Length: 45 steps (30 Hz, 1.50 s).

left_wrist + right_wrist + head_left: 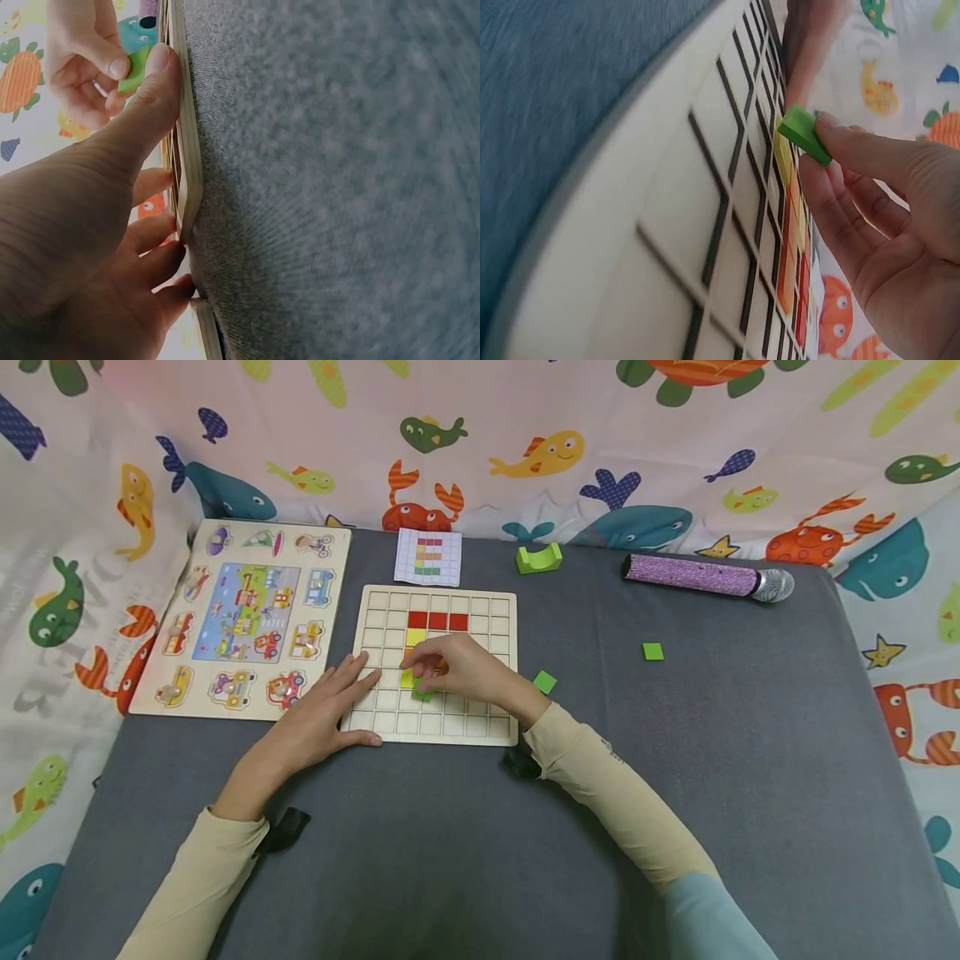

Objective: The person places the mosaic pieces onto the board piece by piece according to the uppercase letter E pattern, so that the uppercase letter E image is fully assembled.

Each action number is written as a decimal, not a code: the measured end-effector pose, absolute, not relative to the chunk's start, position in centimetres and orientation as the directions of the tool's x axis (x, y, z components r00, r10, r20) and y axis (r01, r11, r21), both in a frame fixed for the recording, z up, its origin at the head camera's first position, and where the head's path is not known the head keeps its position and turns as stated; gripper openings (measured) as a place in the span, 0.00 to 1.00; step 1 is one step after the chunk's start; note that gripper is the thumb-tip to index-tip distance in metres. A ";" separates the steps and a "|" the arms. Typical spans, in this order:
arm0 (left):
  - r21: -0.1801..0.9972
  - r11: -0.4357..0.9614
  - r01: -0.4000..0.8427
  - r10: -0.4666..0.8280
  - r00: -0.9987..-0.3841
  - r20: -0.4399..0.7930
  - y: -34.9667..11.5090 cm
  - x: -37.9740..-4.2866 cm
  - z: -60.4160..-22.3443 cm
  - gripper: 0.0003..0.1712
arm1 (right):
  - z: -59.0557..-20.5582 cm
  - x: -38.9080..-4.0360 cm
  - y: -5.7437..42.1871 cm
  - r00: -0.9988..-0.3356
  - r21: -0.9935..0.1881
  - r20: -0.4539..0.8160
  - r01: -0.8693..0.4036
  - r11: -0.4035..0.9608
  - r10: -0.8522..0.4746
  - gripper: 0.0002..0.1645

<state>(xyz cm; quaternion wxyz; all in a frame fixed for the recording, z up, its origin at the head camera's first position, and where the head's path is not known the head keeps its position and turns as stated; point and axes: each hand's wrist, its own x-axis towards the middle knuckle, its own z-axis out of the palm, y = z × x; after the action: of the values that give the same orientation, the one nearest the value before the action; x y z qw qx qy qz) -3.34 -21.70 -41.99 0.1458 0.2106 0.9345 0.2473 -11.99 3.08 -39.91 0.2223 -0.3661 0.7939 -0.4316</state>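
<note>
In the head view, a wooden grid board [487,714] lies on the grey tabletop. My right hand [468,668] is over its middle, pinching a green square tile [804,135] between thumb and fingers, tilted just above the grid in the right wrist view. A row of red tiles [438,622] sits in the board, with yellow tiles [416,636] and orange ones below, partly hidden by the right hand. My left hand [322,714] rests at the board's left edge with its fingers extended. Its thumb touches the near edge in the left wrist view.
A pattern card [408,560] lies behind the board. To the left is a picture puzzle board [199,689]. Loose green tiles [653,652] lie to the right, one close to the board. A green curved block [538,560] and a sparkly microphone [693,577] sit farther back.
</note>
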 end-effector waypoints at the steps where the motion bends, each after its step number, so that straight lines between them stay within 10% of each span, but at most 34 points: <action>1: 0.523 0.789 0.323 0.466 -0.869 -0.167 -21.7 -3.3 -42.0 0.55 | -39.9 -11.9 2.8 -0.625 -0.850 -0.041 -0.388 0.356 -0.779 0.19; 32: 0.530 0.785 0.320 0.461 -0.874 -0.155 -21.8 -3.0 -42.0 0.55 | -40.8 -10.2 1.1 -0.596 -0.684 -0.052 -0.564 0.463 -0.802 0.13; 45: 0.520 0.792 0.319 0.459 -0.873 -0.164 -21.6 -3.1 -42.0 0.56 | -40.1 -11.0 9.5 -0.750 -0.765 0.048 -0.452 0.458 -0.660 0.13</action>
<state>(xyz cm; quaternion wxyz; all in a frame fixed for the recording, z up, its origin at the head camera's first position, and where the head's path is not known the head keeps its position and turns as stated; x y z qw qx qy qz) -3.05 -21.64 -41.97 0.1422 0.2078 0.9359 0.2465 -11.02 9.47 -40.15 0.1290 -0.3295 0.8441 -0.4028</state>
